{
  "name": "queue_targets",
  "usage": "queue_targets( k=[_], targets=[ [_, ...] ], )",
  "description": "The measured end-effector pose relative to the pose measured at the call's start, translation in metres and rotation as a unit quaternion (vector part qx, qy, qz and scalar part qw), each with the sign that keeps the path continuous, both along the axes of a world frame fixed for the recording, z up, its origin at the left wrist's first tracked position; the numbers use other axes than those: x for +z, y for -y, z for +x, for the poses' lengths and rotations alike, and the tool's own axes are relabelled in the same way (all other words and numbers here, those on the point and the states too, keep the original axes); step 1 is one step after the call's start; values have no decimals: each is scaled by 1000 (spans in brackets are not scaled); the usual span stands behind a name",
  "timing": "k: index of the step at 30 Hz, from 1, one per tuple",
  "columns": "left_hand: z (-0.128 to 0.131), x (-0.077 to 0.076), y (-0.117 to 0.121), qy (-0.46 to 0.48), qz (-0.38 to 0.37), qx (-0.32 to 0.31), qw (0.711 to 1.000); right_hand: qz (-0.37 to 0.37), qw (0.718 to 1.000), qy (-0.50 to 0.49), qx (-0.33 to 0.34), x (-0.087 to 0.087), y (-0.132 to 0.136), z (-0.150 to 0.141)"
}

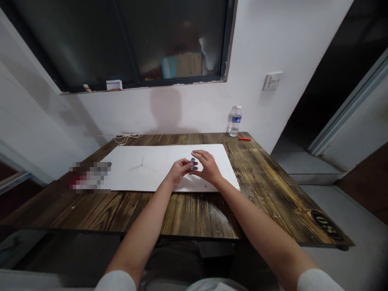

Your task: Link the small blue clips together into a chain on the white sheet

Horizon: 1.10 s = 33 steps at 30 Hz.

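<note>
My left hand [178,169] and my right hand [207,165] meet above a large white sheet [145,178] lying on a dark wooden table [182,210]. Both pinch one small blue-grey object [192,163] between their fingertips; it is too small to name. The right hand's other fingers are spread above it. On the sheet to the left lies a thin forked twig-like piece or mark [140,165].
A water bottle [235,120] stands at the table's back right, with a small red item [244,139] beside it. A coiled white cord [126,137] lies at the back left. A blurred patch [90,177] sits left of the sheet. The window and wall are behind.
</note>
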<state>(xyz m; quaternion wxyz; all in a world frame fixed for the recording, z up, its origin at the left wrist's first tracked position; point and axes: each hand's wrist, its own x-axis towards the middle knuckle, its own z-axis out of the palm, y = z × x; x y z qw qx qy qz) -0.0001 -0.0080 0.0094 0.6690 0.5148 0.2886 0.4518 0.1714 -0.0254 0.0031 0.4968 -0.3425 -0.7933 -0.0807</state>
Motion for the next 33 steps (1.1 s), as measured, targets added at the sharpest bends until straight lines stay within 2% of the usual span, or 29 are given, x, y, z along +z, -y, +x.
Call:
queue_targets(
  k=[13, 22, 33],
  targets=[
    [1, -2, -1, 25, 11, -15, 1000, -9, 999, 15, -38, -1, 2, -2],
    [0, -1, -1, 15, 2, -22, 1000, -13, 1000, 10, -19, 1, 6, -3],
    [0, 0, -1, 27, 0, -26, 999, -18, 1000, 3, -25, 2, 7, -2]
  ],
)
